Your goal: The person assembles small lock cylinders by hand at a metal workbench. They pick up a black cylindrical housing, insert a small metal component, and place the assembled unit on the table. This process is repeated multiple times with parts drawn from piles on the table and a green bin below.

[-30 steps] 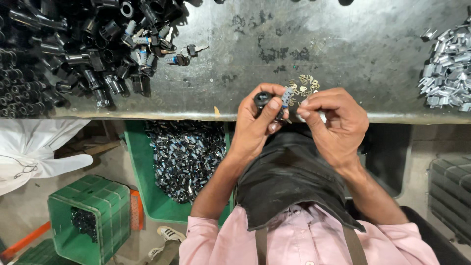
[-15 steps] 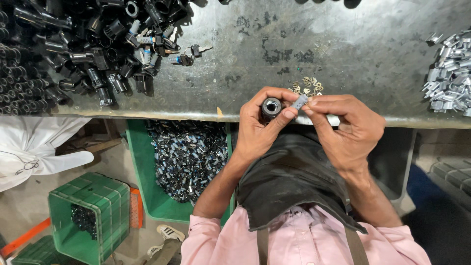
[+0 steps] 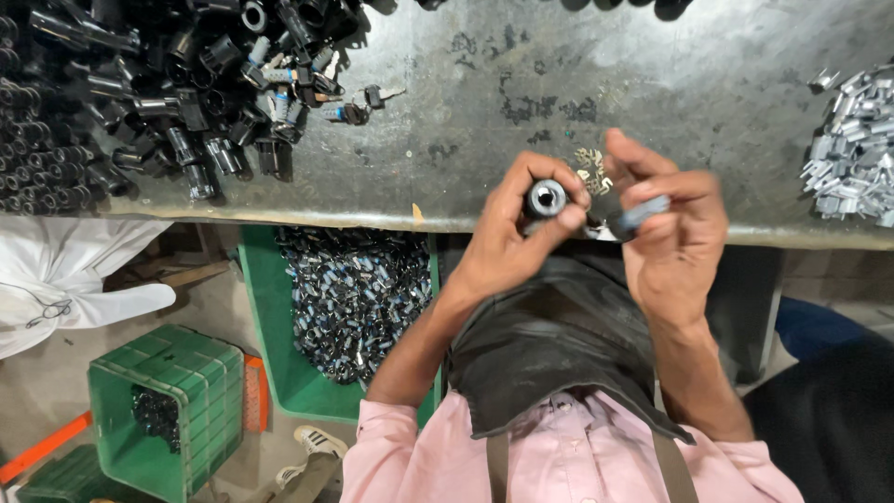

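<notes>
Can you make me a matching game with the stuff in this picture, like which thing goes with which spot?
Things:
1. black cylinder
2. small grey part
3. pile of silver metal pieces
4. green crate of small dark and silver parts

Places:
A. under the bench, on the floor
B. right edge of the bench top
C. in the left hand
D. in the fingers of the right hand

Pairs: 1-C, 2-D, 3-B, 4-A

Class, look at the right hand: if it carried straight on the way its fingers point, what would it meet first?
Probably the black cylinder held in the left hand; the right hand points its fingers that way, though depth is unclear.
</notes>
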